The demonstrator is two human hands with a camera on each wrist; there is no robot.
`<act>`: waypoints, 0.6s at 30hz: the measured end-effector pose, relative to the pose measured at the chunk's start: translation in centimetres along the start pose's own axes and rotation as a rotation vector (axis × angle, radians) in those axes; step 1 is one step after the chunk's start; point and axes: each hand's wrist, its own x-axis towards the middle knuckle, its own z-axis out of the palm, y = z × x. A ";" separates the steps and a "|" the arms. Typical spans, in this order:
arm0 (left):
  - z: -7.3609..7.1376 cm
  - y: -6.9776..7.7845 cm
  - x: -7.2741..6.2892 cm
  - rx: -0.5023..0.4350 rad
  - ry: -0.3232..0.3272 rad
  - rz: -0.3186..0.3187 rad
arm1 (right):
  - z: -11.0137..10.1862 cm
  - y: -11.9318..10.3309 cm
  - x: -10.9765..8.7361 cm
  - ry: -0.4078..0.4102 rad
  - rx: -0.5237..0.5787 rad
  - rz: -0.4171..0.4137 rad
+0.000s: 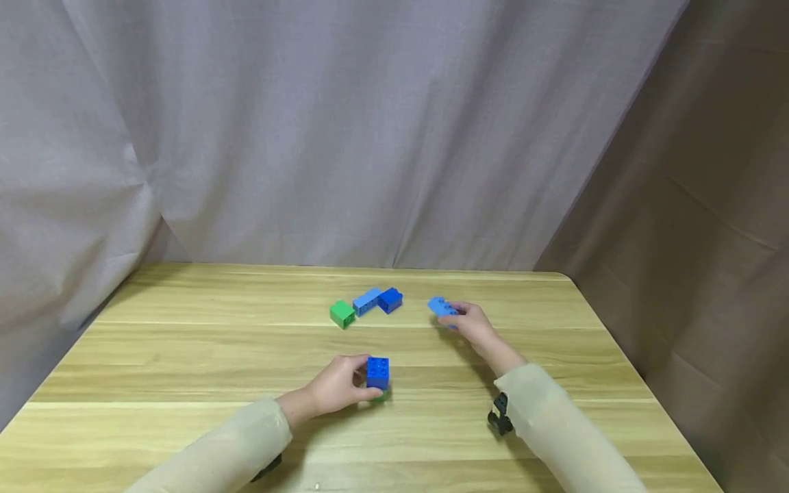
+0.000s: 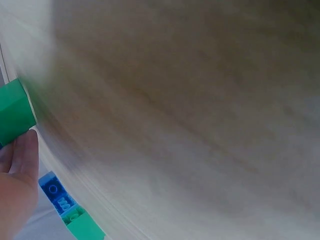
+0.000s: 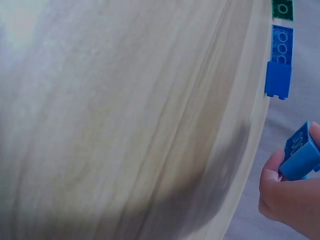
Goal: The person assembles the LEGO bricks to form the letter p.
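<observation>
My left hand [image 1: 340, 385] grips a dark blue toy brick [image 1: 378, 370], its four-stud top facing up. Beneath it sits a green brick [image 2: 16, 112], mostly hidden in the head view, with fingers at its edge in the left wrist view. Farther off to the right, my right hand [image 1: 473, 324] pinches a light blue brick [image 1: 442, 307] between thumb and fingers. That brick is tilted, and its hollow underside shows in the right wrist view.
Toward the back of the wooden table [image 1: 216, 329] lie a loose green brick [image 1: 342, 313], a light blue brick [image 1: 366, 302] and a dark blue brick [image 1: 390, 300], close together in a row. A grey curtain [image 1: 345, 137] hangs behind the table.
</observation>
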 end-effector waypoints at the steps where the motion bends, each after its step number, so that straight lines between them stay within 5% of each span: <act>1: 0.0 0.0 0.0 0.002 0.001 -0.003 | -0.1 -0.1 -0.1 -0.007 -0.004 -0.004; 13: -0.2 -0.3 -0.4 0.016 -0.014 -0.012 | 0.8 -1.3 -1.8 -0.013 -0.120 -0.079; 18: -0.7 -0.1 -0.2 -0.031 0.028 0.002 | 1.4 -2.2 -2.9 -0.032 -0.212 -0.130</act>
